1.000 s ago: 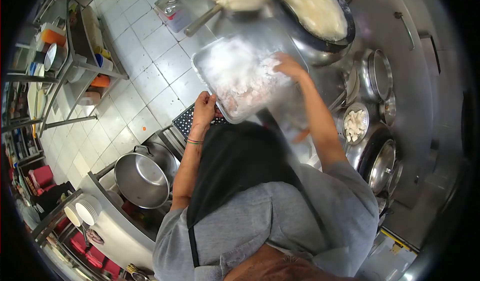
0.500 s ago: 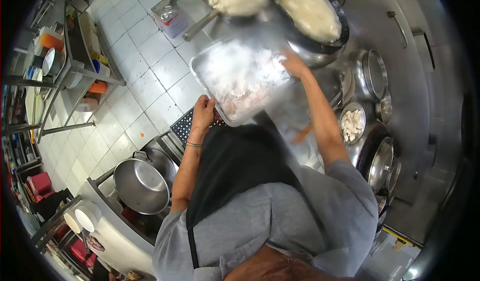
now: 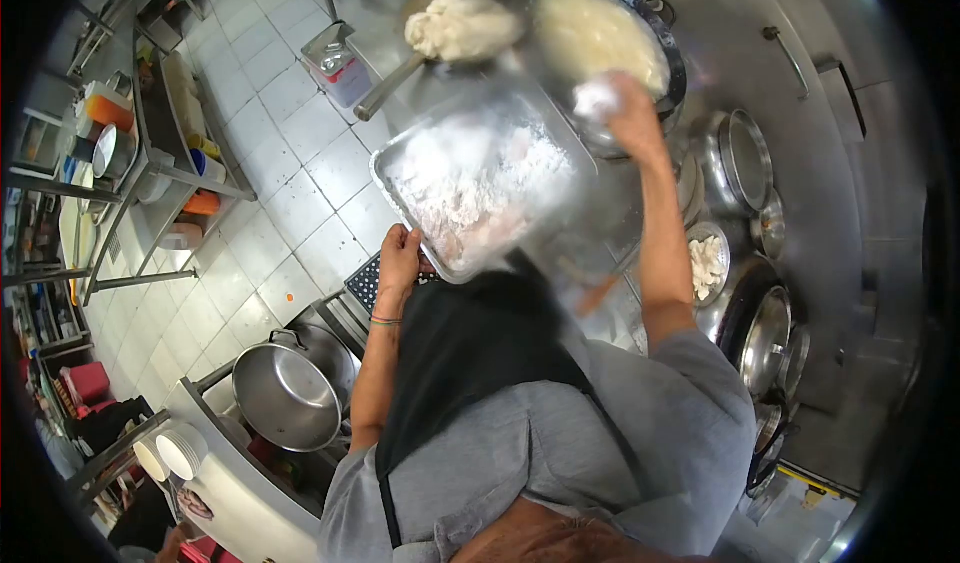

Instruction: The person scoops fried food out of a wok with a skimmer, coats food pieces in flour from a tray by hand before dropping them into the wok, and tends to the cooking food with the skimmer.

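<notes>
A metal tray (image 3: pixel 385 185) of white powder and pinkish pieces (image 3: pixel 485 235) lies in front of my body. My left hand (image 3: pixel 402 253) grips its near left corner. Beyond the tray's right side, my right hand (image 3: pixel 632 113) is closed on a white powdered piece (image 3: pixel 596 100), at the near edge of a wok whose pale frothy contents (image 3: pixel 595 38) fill its middle. Left of the wok rests a long-handled strainer (image 3: pixel 388 87) heaped with pale fried pieces (image 3: pixel 462 25).
Stacked metal bowls (image 3: pixel 747 160), a bowl of white pieces (image 3: pixel 706 266) and metal lids (image 3: pixel 765 338) stand on the right. A large pot (image 3: pixel 287 396) is at the lower left. Shelving (image 3: pixel 150 163) lines the left, and a clear container (image 3: pixel 336 63) stands beyond the tray.
My right hand has lifted from the tray's right side and moved up to the wok, with a white piece in it. My left hand stays on the tray corner.
</notes>
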### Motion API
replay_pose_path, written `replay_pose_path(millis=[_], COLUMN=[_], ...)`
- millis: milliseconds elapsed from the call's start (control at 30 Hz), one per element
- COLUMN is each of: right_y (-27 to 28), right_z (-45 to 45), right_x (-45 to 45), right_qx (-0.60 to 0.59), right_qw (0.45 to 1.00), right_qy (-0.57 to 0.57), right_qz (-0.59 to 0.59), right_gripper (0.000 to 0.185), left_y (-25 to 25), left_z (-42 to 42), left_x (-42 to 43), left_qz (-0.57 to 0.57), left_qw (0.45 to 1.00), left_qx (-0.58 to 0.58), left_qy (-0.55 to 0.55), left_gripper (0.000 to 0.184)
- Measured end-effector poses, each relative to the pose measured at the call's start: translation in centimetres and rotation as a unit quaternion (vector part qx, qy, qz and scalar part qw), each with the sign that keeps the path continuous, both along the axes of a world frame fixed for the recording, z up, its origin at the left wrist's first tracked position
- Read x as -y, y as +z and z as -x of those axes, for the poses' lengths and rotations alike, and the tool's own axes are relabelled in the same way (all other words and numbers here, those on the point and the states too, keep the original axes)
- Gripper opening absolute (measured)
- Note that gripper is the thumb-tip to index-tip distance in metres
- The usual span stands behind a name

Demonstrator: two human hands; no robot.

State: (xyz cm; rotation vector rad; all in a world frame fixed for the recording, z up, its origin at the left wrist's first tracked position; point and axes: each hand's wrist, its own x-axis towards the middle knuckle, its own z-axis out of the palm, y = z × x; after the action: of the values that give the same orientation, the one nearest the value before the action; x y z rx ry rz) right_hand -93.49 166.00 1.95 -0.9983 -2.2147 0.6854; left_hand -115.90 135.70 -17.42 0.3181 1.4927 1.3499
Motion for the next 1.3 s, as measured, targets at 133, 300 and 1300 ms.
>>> replay_pose_path(millis=[133,300,1300], right_y=[-0.6,-5.2,-10.7], right_z=[1.6,7.6,-2.4], right_x=[-9.5,-19.4,2.0], right_qx=[0.025,0.108,0.119], right_qw=[0.985,0.987,0.987], right_qy=[0.011,-0.008,-0.073], right_qz=[-0.173,-0.121,-0.083], right_gripper=[0.042,0.044,0.03], left_y=[-0.6,-0.1,-0.8], left_z=[-0.3,-0.6,0.1], left_x=[-0.1,-0.1,0.1], left_qz=[-0.002,0.007,-0.024], left_qw=[1.0,0.999,1.0], left_qx=[-0.027,-0.035,0.002], left_qy=[0.01,0.02,-0.003], left_gripper=[0.02,0.019,0.019])
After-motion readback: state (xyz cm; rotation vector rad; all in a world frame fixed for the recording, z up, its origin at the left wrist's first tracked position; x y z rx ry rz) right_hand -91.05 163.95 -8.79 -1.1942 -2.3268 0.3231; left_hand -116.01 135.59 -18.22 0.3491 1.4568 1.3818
